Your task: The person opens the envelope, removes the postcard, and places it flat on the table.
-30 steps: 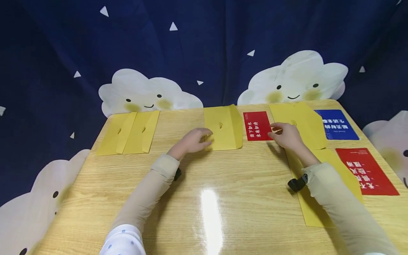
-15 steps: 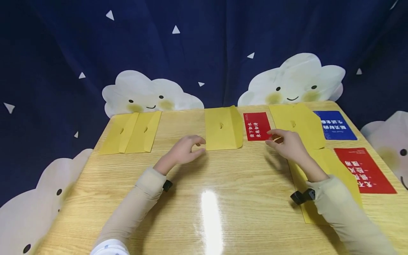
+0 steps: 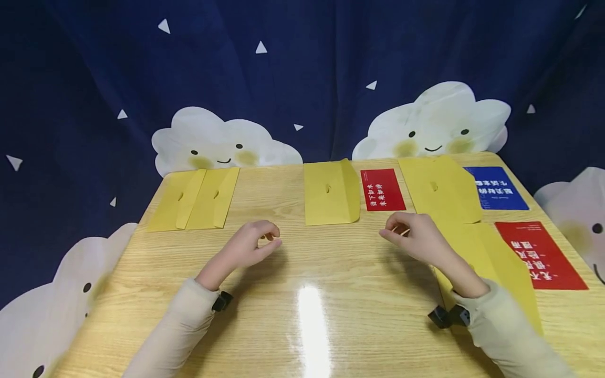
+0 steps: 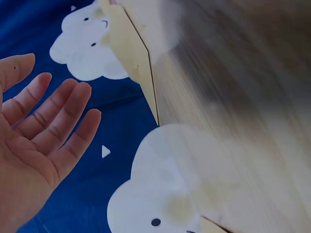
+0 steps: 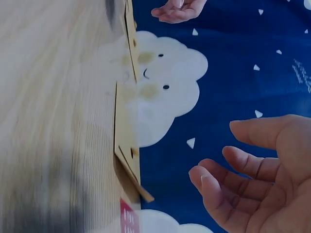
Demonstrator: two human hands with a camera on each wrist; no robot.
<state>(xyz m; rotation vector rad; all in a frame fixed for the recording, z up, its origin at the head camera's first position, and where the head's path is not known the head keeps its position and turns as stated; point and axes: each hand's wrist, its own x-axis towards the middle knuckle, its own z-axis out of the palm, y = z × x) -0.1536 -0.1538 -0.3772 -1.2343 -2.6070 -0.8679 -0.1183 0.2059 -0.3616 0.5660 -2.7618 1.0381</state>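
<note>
My left hand [image 3: 248, 244] hovers over the wooden table, fingers loosely bent and holding nothing. Its relaxed, spread fingers [image 4: 63, 116] show in the left wrist view. Between the hands and farther back lies a yellow envelope [image 3: 326, 194], its flap folded out to the right. Next to it is a small red card [image 3: 382, 190] with white characters. My right hand [image 3: 416, 236] hangs in front of that card, also holding nothing, its fingers gently curved. Just right of it, a larger yellow envelope [image 3: 491, 257] lies partly under the forearm.
Two overlapping closed yellow envelopes [image 3: 191, 199] lie at the back left. At the back right another yellow envelope [image 3: 437, 186] partly covers a blue card [image 3: 501, 189]. A bigger red card [image 3: 543, 254] sits near the right edge. Behind the table [image 3: 264, 325] hangs a dark blue cloud-patterned curtain [image 3: 264, 79].
Both hands have drawn back toward me; the left moved away leftward from the middle envelope, and the right left the edge of the small red card. The envelopes and cards stay put.
</note>
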